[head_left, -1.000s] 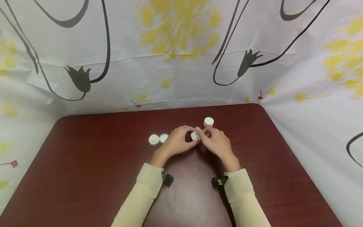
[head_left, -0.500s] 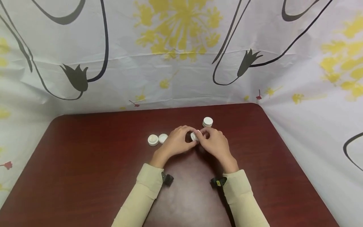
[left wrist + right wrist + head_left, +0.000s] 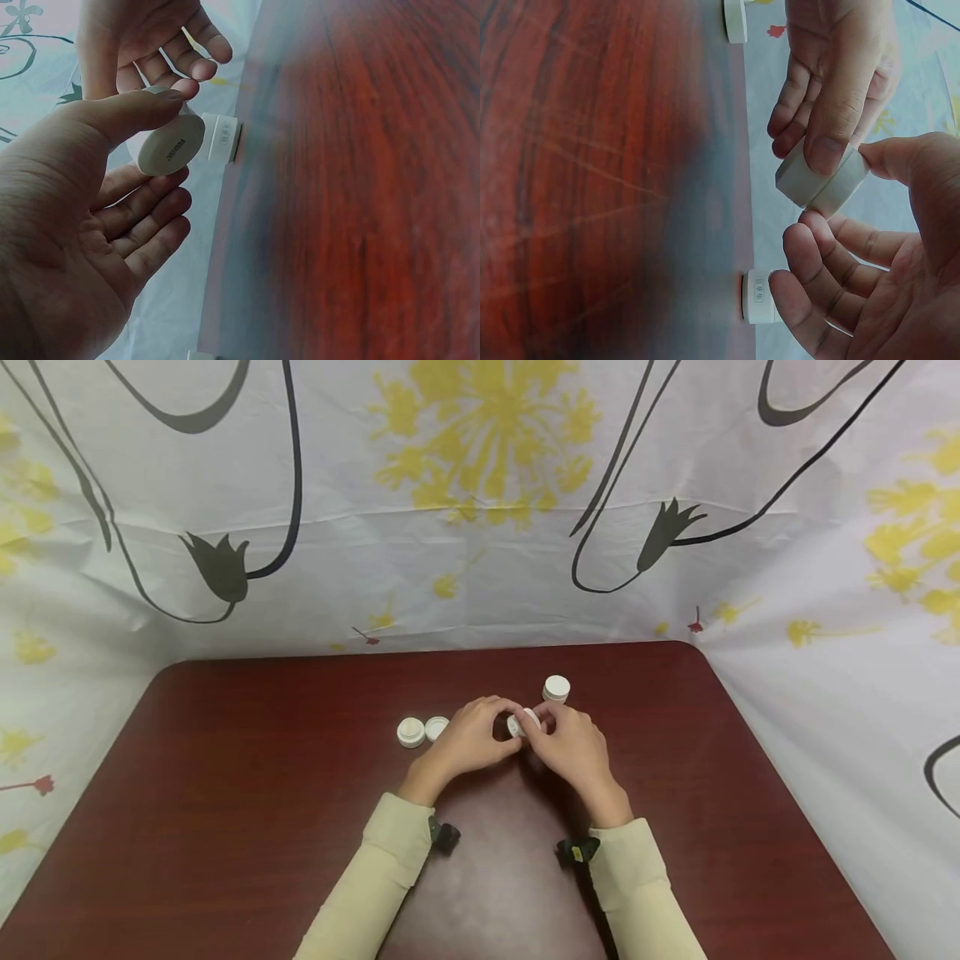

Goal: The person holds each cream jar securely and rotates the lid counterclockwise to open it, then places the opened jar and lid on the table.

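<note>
Both hands hold one small white round jar (image 3: 514,726) between them, tilted on its side above the table. My left hand (image 3: 468,737) pinches one end; in the left wrist view its thumb lies across the jar (image 3: 172,146), whose flat face bears small dark print. From the other side my right hand (image 3: 573,745) pinches the jar's other end between thumb and fingertips. A seam runs round the jar (image 3: 832,182) between the two grips in the right wrist view. Which end is the lid I cannot tell.
Just beyond the right hand stands another white jar (image 3: 556,687) with its lid on. Left of the left hand are an open jar (image 3: 410,732) with pale contents and a loose white lid (image 3: 436,727). Patterned cloth (image 3: 315,552) hangs behind the dark red table (image 3: 247,793).
My right thumb has shifted slightly toward me over the jar, and more of the jar's white side shows behind it. Both hands keep their hold; the head view has moved a little.
</note>
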A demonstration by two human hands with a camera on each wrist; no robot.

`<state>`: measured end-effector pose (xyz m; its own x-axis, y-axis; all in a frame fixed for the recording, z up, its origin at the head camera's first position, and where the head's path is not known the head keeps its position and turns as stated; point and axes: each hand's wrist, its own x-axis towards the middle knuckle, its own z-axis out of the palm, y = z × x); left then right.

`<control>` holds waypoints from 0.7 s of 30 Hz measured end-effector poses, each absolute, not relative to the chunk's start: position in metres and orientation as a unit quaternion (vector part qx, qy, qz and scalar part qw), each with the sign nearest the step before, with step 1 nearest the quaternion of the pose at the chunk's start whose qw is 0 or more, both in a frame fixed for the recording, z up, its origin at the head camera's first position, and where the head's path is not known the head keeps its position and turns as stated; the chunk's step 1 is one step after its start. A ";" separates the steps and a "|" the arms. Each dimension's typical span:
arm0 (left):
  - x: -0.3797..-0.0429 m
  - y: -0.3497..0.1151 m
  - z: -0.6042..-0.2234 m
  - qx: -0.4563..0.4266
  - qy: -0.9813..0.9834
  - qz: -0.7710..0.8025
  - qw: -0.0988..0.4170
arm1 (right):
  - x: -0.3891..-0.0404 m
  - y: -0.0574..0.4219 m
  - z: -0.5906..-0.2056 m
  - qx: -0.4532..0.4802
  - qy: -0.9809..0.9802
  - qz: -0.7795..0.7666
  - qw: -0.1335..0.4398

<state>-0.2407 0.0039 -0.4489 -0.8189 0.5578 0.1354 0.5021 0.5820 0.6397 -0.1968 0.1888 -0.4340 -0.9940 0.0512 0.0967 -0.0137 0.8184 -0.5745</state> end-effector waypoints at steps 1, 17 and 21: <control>-0.241 0.004 -0.449 0.299 0.888 0.348 0.040 | -0.197 0.189 -0.433 -0.009 -0.952 0.301 0.054; -0.241 0.005 -0.451 0.303 0.886 0.349 0.042 | -0.196 0.192 -0.436 -0.009 -0.951 0.306 0.046; -0.241 0.006 -0.454 0.301 0.885 0.353 0.039 | -0.197 0.192 -0.435 -0.006 -0.952 0.305 0.039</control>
